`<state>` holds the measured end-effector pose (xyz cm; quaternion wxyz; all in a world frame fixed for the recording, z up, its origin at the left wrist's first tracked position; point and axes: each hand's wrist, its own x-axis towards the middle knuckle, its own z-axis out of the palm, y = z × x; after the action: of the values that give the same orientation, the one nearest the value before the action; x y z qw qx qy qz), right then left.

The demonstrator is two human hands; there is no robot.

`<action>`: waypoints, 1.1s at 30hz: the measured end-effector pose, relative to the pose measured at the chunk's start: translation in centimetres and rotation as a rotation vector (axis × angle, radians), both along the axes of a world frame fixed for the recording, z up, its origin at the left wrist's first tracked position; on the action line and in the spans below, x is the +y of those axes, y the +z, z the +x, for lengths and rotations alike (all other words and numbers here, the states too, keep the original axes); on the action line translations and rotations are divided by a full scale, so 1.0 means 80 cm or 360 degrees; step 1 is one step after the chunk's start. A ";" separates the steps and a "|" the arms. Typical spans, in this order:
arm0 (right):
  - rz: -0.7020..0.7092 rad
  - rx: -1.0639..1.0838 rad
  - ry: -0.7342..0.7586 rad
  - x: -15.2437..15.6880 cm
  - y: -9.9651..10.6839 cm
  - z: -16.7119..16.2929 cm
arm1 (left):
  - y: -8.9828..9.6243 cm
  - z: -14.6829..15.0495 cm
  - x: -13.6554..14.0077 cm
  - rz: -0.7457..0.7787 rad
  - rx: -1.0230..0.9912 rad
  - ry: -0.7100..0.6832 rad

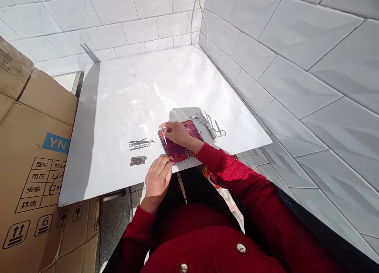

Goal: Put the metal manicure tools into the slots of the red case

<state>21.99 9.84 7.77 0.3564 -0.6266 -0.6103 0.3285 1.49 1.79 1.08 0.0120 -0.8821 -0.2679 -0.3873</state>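
Observation:
An open manicure case [177,153] with a red-purple lining lies at the table's near edge. My right hand [177,134] is over its left half, thumb and fingers pinched together; a small pale, shiny piece shows under the fingertips, too small to name. At the case's near left corner, my left hand [158,176] has its fingers closed on the edge. Right of the case are small scissors [219,130] and several slim metal tools [207,123]. To the left lie more thin metal tools [140,143] and nail clippers [138,160], side by side.
The white tabletop [127,91] reaches back to a white tiled wall [118,32], with another tiled wall [296,75] along the right. A large cardboard box [35,138] stands against the left side. A pale cable [203,16] hangs in the far corner.

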 end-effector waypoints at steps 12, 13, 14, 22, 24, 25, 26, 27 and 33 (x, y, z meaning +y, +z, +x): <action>0.0194 -0.0385 0.0020 -0.018 -0.003 -0.009 | 0.002 0.001 -0.004 -0.0026 0.0029 0.0029; 0.0203 -0.0401 0.0022 -0.018 -0.005 -0.010 | 0.002 0.000 -0.004 -0.0031 0.0032 0.0029; 0.0212 -0.0414 0.0022 -0.019 -0.007 -0.011 | 0.002 0.000 -0.004 -0.0040 0.0036 0.0027; 0.0263 -0.0542 0.0050 -0.026 -0.021 -0.017 | 0.005 0.000 -0.008 -0.0088 0.0007 0.0026; 0.0277 -0.0559 0.0058 -0.029 -0.023 -0.019 | 0.006 0.000 -0.009 -0.0076 -0.0013 0.0021; 0.0280 -0.0567 0.0056 -0.030 -0.023 -0.020 | 0.006 0.000 -0.009 -0.0075 -0.0018 0.0018; 0.0281 -0.0574 0.0050 -0.031 -0.023 -0.021 | 0.007 0.000 -0.009 -0.0076 -0.0020 0.0016; 0.0277 -0.0582 0.0043 -0.031 -0.023 -0.021 | 0.007 0.000 -0.009 -0.0082 -0.0021 0.0016; 0.0280 -0.0605 0.0049 -0.033 -0.025 -0.022 | 0.004 -0.003 -0.009 -0.0134 0.0001 0.0003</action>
<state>20.22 7.20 5.77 0.2832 -0.6343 -0.7024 0.1552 1.26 1.06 1.39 -0.0249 -0.8817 -0.2847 -0.3755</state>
